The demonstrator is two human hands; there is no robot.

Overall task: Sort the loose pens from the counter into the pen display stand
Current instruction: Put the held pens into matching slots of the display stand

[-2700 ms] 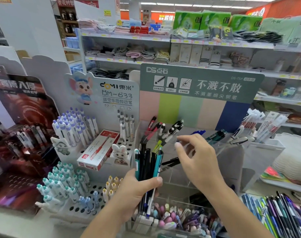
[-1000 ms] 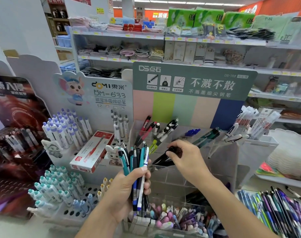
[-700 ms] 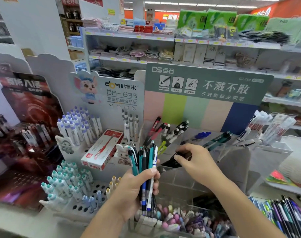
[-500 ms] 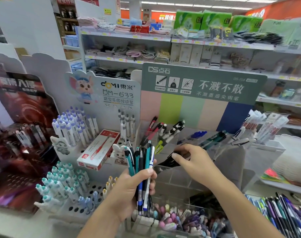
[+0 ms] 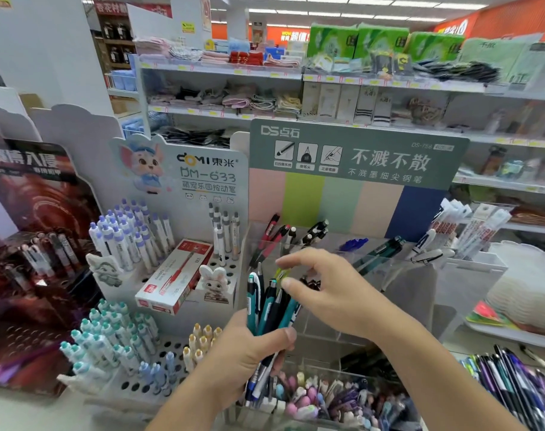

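Pens [image 5: 266, 309] stood bunched in the left hand [image 5: 249, 353], teal, blue and black barrels upright with their clip ends fanned above the fist. That hand's fingers and thumb were curled round the bundle low down, the thumb lying across the front of it. The bundle was held in front of the clear stand [image 5: 398, 275], over a lower bin [image 5: 327, 399] of pastel-capped pens.

The right hand [image 5: 333, 293] hovered just right of the bundle's tops, palm down. Its forefinger and thumb were stretched toward the pens with a gap between them, pinching nothing that could be made out; the other fingers curved loosely over something dark behind the hand, and whether they touched it could not be told.

Behind both hands the stand's compartments held leaning pens: red ones [image 5: 269, 234] at the left, black-and-white ones [image 5: 313, 233] beside them, a blue one [image 5: 353, 244] further right, then green ones [image 5: 383, 251]. A striped backboard [image 5: 342, 200] rose above them under a grey-green sign [image 5: 358, 150].

To the left stood a white rack [image 5: 146, 387] with purple-capped pens [image 5: 125, 234] up top, a red-and-white box [image 5: 174, 275] lying in the middle, and teal-capped pens [image 5: 109, 334] below. More dark pens [image 5: 514, 384] lay at the lower right.
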